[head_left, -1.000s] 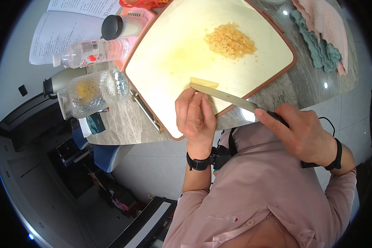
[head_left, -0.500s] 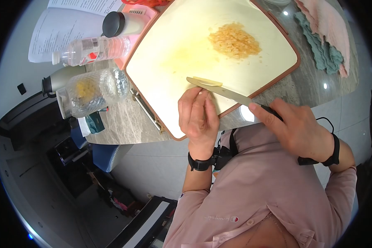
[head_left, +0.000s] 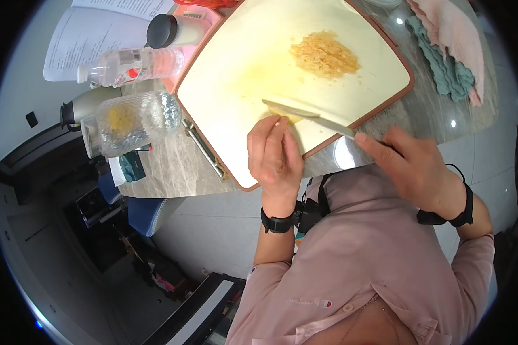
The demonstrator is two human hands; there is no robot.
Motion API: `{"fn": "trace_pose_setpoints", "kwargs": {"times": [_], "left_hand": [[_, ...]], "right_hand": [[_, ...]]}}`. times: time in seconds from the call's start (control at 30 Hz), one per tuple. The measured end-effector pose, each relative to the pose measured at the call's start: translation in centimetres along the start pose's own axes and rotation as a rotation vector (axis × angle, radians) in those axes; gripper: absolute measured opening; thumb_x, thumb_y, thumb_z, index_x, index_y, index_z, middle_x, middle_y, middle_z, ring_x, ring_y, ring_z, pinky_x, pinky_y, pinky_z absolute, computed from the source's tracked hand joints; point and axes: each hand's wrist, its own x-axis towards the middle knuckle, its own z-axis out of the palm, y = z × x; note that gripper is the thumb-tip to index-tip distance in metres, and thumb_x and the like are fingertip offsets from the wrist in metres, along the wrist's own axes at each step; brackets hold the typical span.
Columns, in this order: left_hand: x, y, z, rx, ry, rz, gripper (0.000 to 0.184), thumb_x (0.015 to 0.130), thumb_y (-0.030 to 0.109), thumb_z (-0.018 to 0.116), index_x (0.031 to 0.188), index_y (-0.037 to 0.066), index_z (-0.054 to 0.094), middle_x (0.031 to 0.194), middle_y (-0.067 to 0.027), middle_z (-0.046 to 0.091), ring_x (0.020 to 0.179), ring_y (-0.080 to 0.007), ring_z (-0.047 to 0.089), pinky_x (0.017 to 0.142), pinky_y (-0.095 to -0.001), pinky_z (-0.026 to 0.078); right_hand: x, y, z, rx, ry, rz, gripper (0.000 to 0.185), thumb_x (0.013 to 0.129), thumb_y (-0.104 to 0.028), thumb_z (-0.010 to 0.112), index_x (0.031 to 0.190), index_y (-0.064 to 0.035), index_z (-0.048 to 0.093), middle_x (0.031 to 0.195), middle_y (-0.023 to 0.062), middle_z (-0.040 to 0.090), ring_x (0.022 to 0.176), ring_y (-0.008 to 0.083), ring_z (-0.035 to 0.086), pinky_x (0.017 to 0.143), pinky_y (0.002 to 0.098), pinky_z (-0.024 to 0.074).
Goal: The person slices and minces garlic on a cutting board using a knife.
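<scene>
Nearest is the person's pink shirt (head_left: 380,247), with the right hand (head_left: 411,164) out in front of it, curled closed around the dark handle of a knife (head_left: 331,125), one finger stretched forward to where handle meets blade. The left hand (head_left: 276,152), fingers bent and bunched together, rests its tips at the near side of a pale yellow piece (head_left: 294,119); the blade and fingers partly hide it, so how firm the hold is cannot be told. The piece lies on the cutting board (head_left: 230,115), just beyond the left fingertips and well apart from the right hand, between those fingertips and the blade. The knife runs slantwise across the view, its tip pointing forward and left, away from the right hand; the long axis of the piece seems to lie roughly along the blade. Farther over the board sits a loose heap of chopped bits (head_left: 324,54), apart from the blade. Around the board, on the grey surface (head_left: 161,178), are a clear textured container (head_left: 135,121) with something yellow in it, a plastic bottle (head_left: 132,66) and a black-lidded jar (head_left: 181,30) to the left, and a green cloth (head_left: 443,60) beside a pink cloth (head_left: 452,34) to the right
</scene>
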Motion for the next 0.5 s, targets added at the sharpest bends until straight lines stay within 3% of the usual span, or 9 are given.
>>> {"fn": "trace_pose_setpoints", "kwargs": {"times": [0.1,0.2,0.5], "left_hand": [[-0.2,-0.1,0.1,0.007,0.018,-0.002,0.018,0.080,-0.010,0.069,0.096,-0.004,0.070,0.104,-0.0168,0.067,0.090,-0.0325,0.065,0.076,-0.0386,0.054],[-0.3,0.0,-0.1,0.026,-0.017,-0.031,0.015,0.087,-0.006,0.069,0.101,-0.005,0.070,0.109,-0.0176,0.068,0.096,-0.0281,0.068,0.083,-0.0349,0.055],[-0.4,-0.1,-0.1,0.035,-0.017,-0.027,0.015,0.087,-0.006,0.069,0.101,-0.005,0.070,0.110,-0.0181,0.068,0.095,-0.0280,0.068,0.083,-0.0343,0.055]], "right_hand": [[-0.5,-0.8,-0.3,0.000,0.003,-0.023,0.059,0.078,0.002,0.065,0.136,-0.0026,0.058,0.079,0.0071,0.050,0.060,0.0203,0.055,0.045,0.0323,0.0440],[-1.1,-0.9,-0.3,-0.028,-0.018,-0.014,0.063,0.078,-0.004,0.064,0.140,-0.0056,0.055,0.081,0.0071,0.049,0.061,0.0198,0.057,0.046,0.0319,0.0456],[-1.7,-1.3,-0.5,-0.060,-0.074,-0.001,0.063,0.080,-0.009,0.062,0.142,-0.0062,0.054,0.084,0.0075,0.048,0.064,0.0203,0.059,0.048,0.0320,0.0474]]}}
